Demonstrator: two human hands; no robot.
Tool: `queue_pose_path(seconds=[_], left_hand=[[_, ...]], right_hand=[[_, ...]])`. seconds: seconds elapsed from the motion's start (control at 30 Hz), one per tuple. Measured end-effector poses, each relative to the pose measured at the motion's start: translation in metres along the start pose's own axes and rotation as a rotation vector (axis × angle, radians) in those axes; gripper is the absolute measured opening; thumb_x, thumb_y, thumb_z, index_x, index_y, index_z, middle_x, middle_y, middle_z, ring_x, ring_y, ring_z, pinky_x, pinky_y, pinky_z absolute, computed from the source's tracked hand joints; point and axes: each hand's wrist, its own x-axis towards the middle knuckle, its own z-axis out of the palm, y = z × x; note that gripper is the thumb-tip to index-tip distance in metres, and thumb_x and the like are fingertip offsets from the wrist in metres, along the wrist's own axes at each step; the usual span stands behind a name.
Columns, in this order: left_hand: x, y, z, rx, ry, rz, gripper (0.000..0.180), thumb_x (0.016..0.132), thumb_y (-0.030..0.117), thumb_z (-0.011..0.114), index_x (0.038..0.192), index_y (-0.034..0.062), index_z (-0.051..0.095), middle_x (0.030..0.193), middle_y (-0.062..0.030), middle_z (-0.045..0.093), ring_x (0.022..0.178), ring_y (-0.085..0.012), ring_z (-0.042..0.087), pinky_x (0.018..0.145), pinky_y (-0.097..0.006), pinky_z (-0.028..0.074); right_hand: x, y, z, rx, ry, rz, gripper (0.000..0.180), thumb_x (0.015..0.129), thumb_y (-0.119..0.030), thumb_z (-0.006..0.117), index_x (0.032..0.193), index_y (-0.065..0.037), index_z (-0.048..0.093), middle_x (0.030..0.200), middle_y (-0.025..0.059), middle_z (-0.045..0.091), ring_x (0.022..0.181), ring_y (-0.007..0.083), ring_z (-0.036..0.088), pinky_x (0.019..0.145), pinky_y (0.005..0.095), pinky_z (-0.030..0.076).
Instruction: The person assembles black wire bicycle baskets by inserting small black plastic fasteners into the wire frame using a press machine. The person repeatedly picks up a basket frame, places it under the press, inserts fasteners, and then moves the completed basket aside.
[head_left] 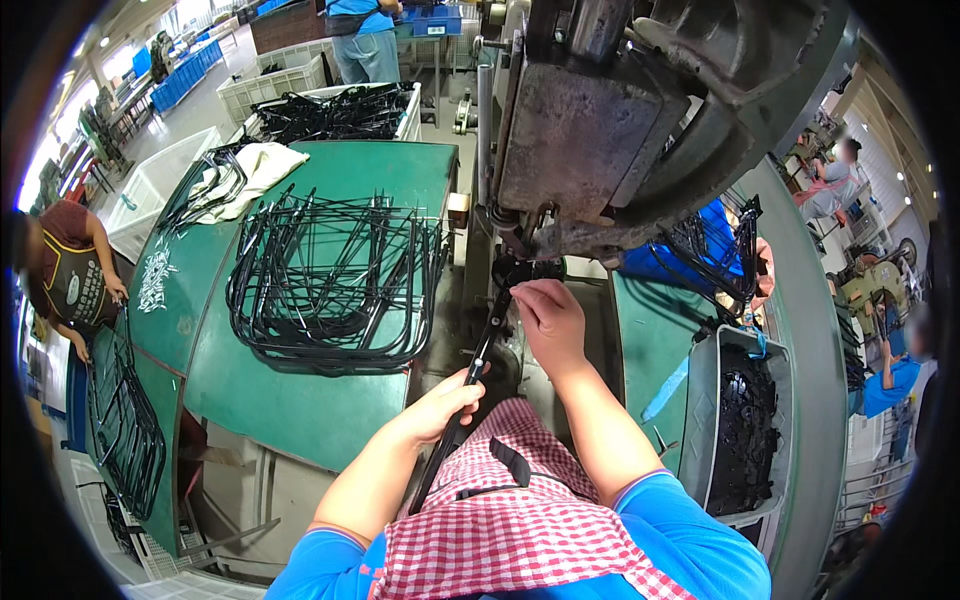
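A long black metal bar point(493, 326), perhaps a wire frame seen edge-on, slants from my apron up to the working point under a large grey press-like machine point(580, 140). My left hand point(448, 405) is wrapped round the bar at its middle. At the bar's far end, just below the machine's head, my right hand point(551, 322) has its fingertips pinched together. Whatever may be between those fingertips is too small to make out. A dark round fitting point(530, 270) sits at the machine, close to the bar's end.
Black wire racks point(330, 285) lie piled on the green table point(300, 420) at left, with small silvery parts point(155, 280) and a pale cloth point(255, 175) beyond. A grey bin point(705, 420) of black parts stands at right. A co-worker point(75, 260) handles another rack at far left.
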Motion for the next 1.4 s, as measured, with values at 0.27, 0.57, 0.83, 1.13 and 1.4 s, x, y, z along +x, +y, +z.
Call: queue_pose_path(seconds=[0.27, 0.57, 0.83, 1.13, 1.4], left_hand=[[0.013, 0.002, 0.009, -0.044, 0.008, 0.059, 0.071, 0.085, 0.024, 0.059, 0.142, 0.0003, 0.025, 0.081, 0.0053, 0.044, 0.068, -0.005, 0.041, 0.06, -0.021, 0.038], [0.007, 0.014, 0.01, -0.012, -0.014, 0.042, 0.085, 0.077, 0.026, 0.064, 0.144, -0.0036, 0.019, 0.077, 0.0064, 0.04, 0.064, -0.0043, 0.039, 0.059, -0.021, 0.037], [0.005, 0.015, 0.007, 0.068, -0.017, 0.013, 0.078, 0.078, 0.024, 0.064, 0.142, 0.0026, 0.025, 0.079, 0.0062, 0.041, 0.065, -0.0045, 0.04, 0.06, -0.021, 0.038], [-0.043, 0.032, 0.012, 0.576, -0.247, 0.086, 0.067, 0.063, -0.003, 0.049, 0.13, -0.0037, 0.038, 0.103, -0.0046, 0.055, 0.101, -0.0162, 0.053, 0.094, -0.031, 0.041], [-0.17, 0.044, 0.026, 0.27, -0.449, 0.224, 0.049, 0.069, -0.003, 0.055, 0.118, -0.0119, 0.052, 0.108, -0.0268, 0.061, 0.107, -0.0444, 0.056, 0.097, -0.054, 0.039]], right_hand=[[-0.002, 0.009, -0.003, 0.073, -0.064, -0.097, 0.022, 0.069, 0.004, 0.07, 0.086, -0.008, 0.066, 0.086, 0.0047, 0.061, 0.076, 0.0243, 0.062, 0.062, 0.0328, 0.051], [-0.014, 0.007, -0.004, 0.101, -0.101, -0.076, 0.023, 0.071, 0.005, 0.07, 0.089, -0.009, 0.067, 0.091, 0.0061, 0.061, 0.076, 0.0224, 0.06, 0.061, 0.0309, 0.048], [-0.06, 0.004, -0.039, 0.165, -0.118, 0.218, 0.02, 0.072, 0.007, 0.064, 0.088, -0.006, 0.067, 0.089, 0.0082, 0.062, 0.082, 0.0263, 0.062, 0.069, 0.0327, 0.05], [-0.177, 0.013, -0.071, 0.117, -0.522, 0.693, 0.019, 0.082, -0.019, 0.063, 0.093, -0.004, 0.068, 0.091, 0.0146, 0.065, 0.089, 0.0276, 0.063, 0.08, 0.035, 0.05], [-0.241, 0.043, -0.07, 1.103, -0.339, 1.489, 0.082, 0.091, -0.066, 0.03, 0.139, 0.0, 0.035, 0.14, 0.0127, 0.044, 0.129, 0.0263, 0.041, 0.106, 0.0399, 0.03]])
